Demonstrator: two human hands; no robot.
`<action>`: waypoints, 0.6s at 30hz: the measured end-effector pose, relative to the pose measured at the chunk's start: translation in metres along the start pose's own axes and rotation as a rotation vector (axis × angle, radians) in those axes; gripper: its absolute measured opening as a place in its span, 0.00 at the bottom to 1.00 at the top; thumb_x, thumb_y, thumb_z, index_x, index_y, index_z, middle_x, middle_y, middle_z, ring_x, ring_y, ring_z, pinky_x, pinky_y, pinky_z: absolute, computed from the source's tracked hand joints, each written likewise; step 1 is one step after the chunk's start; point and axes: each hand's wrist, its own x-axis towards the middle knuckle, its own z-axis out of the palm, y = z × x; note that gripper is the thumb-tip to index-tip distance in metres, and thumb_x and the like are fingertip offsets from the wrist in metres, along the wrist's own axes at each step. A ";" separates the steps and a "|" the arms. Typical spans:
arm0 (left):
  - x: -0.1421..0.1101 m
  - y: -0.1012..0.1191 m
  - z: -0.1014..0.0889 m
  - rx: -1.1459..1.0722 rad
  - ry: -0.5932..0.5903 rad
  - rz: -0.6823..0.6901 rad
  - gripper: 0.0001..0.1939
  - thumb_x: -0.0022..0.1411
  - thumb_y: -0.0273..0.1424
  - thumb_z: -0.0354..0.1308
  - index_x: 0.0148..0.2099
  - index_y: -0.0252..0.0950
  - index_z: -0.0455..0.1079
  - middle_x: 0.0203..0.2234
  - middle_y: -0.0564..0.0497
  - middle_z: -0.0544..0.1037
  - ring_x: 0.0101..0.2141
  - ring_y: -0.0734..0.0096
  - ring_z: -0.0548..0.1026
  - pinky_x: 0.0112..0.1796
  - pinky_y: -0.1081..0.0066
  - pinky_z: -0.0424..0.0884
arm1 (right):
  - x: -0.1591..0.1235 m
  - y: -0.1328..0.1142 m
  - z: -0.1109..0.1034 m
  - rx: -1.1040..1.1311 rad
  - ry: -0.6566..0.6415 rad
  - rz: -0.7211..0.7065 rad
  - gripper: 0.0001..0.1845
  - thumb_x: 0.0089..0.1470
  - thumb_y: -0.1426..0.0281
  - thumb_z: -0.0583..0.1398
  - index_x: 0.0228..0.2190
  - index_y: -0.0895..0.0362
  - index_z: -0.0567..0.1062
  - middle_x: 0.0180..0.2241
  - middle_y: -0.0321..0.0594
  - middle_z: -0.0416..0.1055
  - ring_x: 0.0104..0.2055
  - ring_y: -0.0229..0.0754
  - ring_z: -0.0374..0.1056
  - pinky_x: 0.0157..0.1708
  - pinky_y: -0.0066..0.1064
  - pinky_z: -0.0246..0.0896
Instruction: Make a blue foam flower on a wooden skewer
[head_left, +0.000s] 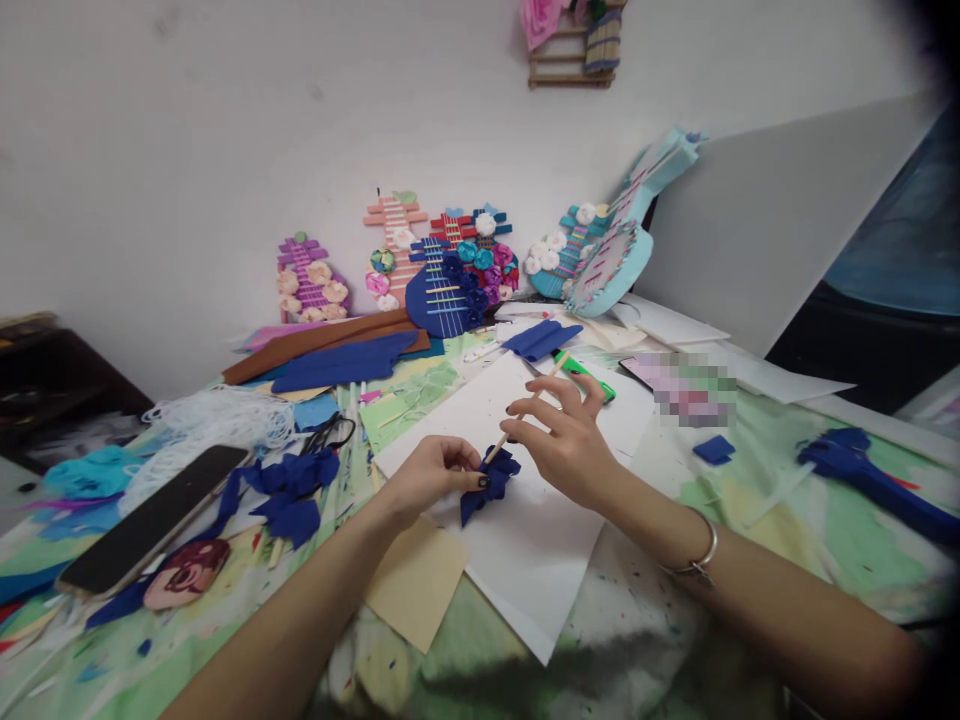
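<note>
- Head view, left hand [439,475]: thumb and fingers pinch the dark-blue paper piece [501,478], gathered and petal-like, above white sheets [529,570].
- Right hand [566,450]: fingers curved and partly spread, tips closed on a thin stick [497,448]; the stick slants, its lower end at the paper piece.
- Obstruction: right-hand fingers cover part of the stick and stand before the green cutter [592,378], so its near side is partly hidden.
- Beside the sheets, left: tan square [417,590], partly under the left wrist.
- Farther left on the counter [645,620]: blue scraps [292,500], dark phone [157,520], pink case [187,575].
- Right: small blue square [713,450]; blue glue gun [874,475], well apart from the hands.
- Rear: blue crepe strip [541,340]; decorated guitar shapes [439,290] near the wall.
</note>
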 end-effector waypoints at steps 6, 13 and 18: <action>0.001 -0.002 -0.001 0.009 -0.026 -0.005 0.12 0.40 0.30 0.67 0.27 0.31 0.68 0.20 0.56 0.70 0.23 0.78 0.64 0.26 0.76 0.56 | 0.000 0.000 0.003 0.006 0.003 0.018 0.11 0.55 0.80 0.58 0.32 0.53 0.74 0.36 0.32 0.76 0.50 0.46 0.61 0.52 0.48 0.41; 0.000 0.001 -0.002 0.004 -0.035 -0.019 0.13 0.39 0.30 0.67 0.27 0.31 0.67 0.19 0.57 0.68 0.22 0.78 0.63 0.25 0.76 0.55 | 0.000 0.001 0.001 0.028 -0.002 0.024 0.10 0.54 0.80 0.59 0.32 0.53 0.74 0.35 0.32 0.76 0.48 0.46 0.62 0.50 0.47 0.42; -0.002 0.004 -0.001 0.007 -0.061 -0.018 0.13 0.40 0.30 0.66 0.27 0.32 0.66 0.19 0.57 0.67 0.22 0.79 0.63 0.25 0.76 0.54 | -0.001 0.001 0.002 0.030 -0.007 0.018 0.10 0.54 0.80 0.58 0.32 0.53 0.74 0.35 0.33 0.76 0.48 0.46 0.62 0.49 0.46 0.42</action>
